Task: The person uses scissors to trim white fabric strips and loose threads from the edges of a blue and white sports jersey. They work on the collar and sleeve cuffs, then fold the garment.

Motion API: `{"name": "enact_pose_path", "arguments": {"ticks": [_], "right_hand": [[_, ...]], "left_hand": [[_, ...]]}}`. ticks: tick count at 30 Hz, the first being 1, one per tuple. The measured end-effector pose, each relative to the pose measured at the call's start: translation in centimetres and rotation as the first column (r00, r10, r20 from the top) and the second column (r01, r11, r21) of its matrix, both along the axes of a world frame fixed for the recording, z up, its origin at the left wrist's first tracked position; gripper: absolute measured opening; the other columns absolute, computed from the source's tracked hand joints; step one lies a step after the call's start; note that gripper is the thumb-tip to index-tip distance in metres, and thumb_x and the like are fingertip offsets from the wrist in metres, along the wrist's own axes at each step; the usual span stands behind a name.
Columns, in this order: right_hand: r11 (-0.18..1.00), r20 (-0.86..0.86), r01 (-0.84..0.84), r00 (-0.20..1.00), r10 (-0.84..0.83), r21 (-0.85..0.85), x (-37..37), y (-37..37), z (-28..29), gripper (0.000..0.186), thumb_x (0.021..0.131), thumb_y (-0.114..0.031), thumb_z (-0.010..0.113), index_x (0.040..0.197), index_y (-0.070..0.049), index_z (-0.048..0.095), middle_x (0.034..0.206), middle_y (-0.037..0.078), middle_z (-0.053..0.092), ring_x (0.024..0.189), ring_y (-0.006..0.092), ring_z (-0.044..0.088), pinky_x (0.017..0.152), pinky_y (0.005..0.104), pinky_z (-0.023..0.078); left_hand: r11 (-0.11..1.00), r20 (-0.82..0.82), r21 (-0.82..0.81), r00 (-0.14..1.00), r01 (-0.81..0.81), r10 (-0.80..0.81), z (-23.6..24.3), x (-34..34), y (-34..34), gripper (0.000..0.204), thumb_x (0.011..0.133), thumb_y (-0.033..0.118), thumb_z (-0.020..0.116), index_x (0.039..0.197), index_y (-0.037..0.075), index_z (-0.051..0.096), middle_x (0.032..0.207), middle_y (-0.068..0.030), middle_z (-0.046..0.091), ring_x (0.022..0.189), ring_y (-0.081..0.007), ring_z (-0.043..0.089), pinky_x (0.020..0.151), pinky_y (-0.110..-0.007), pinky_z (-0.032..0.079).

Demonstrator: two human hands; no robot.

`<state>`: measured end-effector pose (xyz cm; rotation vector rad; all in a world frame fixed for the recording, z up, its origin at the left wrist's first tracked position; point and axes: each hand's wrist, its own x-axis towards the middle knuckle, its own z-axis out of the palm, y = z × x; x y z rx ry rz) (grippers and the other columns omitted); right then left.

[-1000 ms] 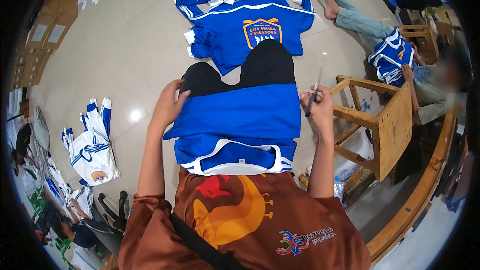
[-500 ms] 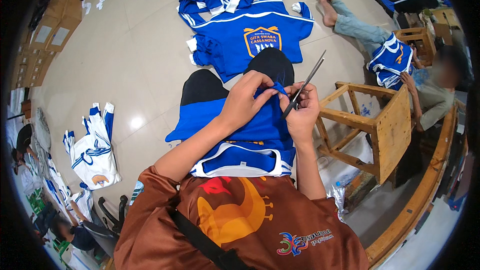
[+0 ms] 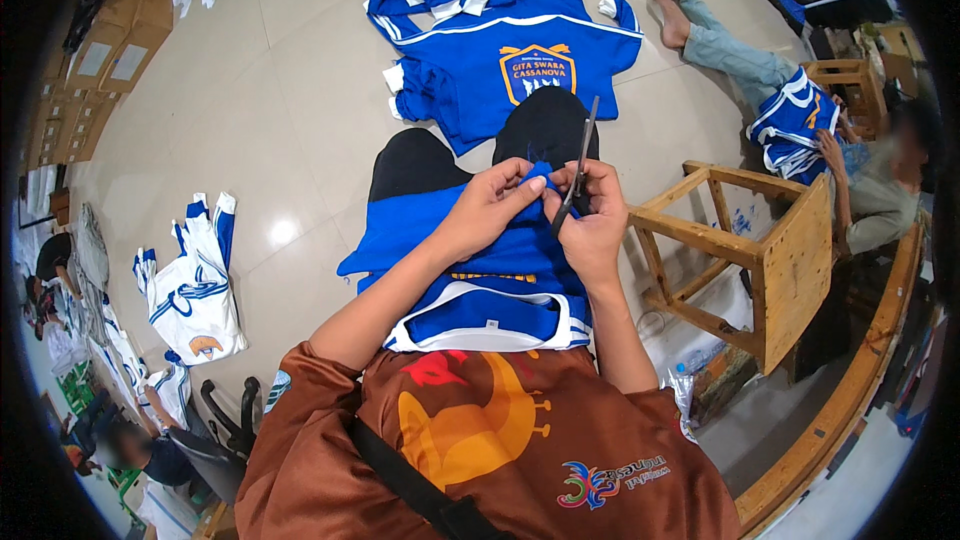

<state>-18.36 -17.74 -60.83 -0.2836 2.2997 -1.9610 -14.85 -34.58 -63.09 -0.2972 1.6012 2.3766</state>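
A blue garment (image 3: 415, 225) with a white-ribbed neckline lies across my lap. My left hand (image 3: 492, 205) pinches a small fold of its blue cloth, and loose blue threads stick up above the fingertips. Scissors (image 3: 583, 145) are in my right hand (image 3: 595, 218), the dark handle against the palm and the blades pointing up and away from me. The thumb and fingertips of that hand meet the same fold, close beside my left fingers. Whether the blades are apart is hard to make out.
More blue garments (image 3: 450, 50) with white stripes lie on the tiled floor beyond my knees. A white and blue garment (image 3: 190, 300) lies at left, cardboard boxes (image 3: 125, 35) behind it. At right stands a wooden stool (image 3: 790, 275); past it a seated person handles a blue garment (image 3: 795, 125).
The scissors have swung from slanting right to nearly upright. Both hands have shifted slightly, still holding the fold together. The whole view has moved a little.
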Motion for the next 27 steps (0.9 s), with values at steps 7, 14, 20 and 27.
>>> {"name": "enact_pose_path", "arguments": {"ticks": [7, 14, 20, 27], "right_hand": [[0.997, 0.101, -0.065, 0.993, 0.062, 0.03, -0.4, 0.8, 0.3, 0.043, 0.087, -0.002, 0.082, 0.122, -0.002, 0.059, 0.101, 0.009, 0.074, 0.093, 0.0115, 0.069, 0.084, 0.0273, 0.054], [0.974, 0.398, -0.054, 0.907, 0.14, -0.22, -0.2, 1.0, 1.1, 0.04, 0.091, 0.001, 0.078, 0.123, -0.004, 0.056, 0.095, 0.003, 0.07, 0.081, 0.0043, 0.063, 0.07, 0.0196, 0.048], [0.963, 0.388, -0.063, 0.907, 0.165, -0.262, -0.4, 0.9, 1.9, 0.039, 0.091, 0.003, 0.077, 0.123, -0.004, 0.055, 0.095, 0.003, 0.069, 0.083, 0.0045, 0.062, 0.07, 0.0194, 0.047], [0.961, 0.385, -0.076, 0.906, 0.177, -0.265, -0.3, 0.8, 2.2, 0.039, 0.091, 0.002, 0.077, 0.123, -0.004, 0.055, 0.094, 0.003, 0.068, 0.082, 0.0048, 0.062, 0.069, 0.0192, 0.047]], "left_hand": [[0.998, -0.014, -0.041, 0.998, -0.056, 0.055, 0.1, 0.6, -1.1, 0.015, 0.107, 0.02, 0.066, 0.111, 0.006, 0.064, 0.098, 0.0053, 0.061, 0.09, -0.0012, 0.052, 0.081, -0.02, 0.044], [0.984, -0.069, 0.1, 0.986, -0.144, 0.151, 1.8, 1.1, -0.4, 0.032, 0.105, 0.007, 0.064, 0.135, 0.005, 0.052, 0.109, -0.0032, 0.064, 0.097, -0.0052, 0.059, 0.085, -0.022, 0.048], [0.987, -0.166, -0.092, 0.98, -0.131, 0.114, 1.8, 1.1, -0.7, 0.031, 0.104, 0.009, 0.067, 0.134, 0.003, 0.062, 0.113, -0.0034, 0.067, 0.103, -0.007, 0.061, 0.088, -0.023, 0.05], [0.938, -0.248, -0.252, 0.953, -0.24, 0.177, 1.9, 1.1, -0.6, 0.016, 0.105, 0.012, 0.067, 0.117, 0.001, 0.069, 0.104, -0.0013, 0.068, 0.097, -0.0055, 0.059, 0.084, -0.023, 0.049]]}}
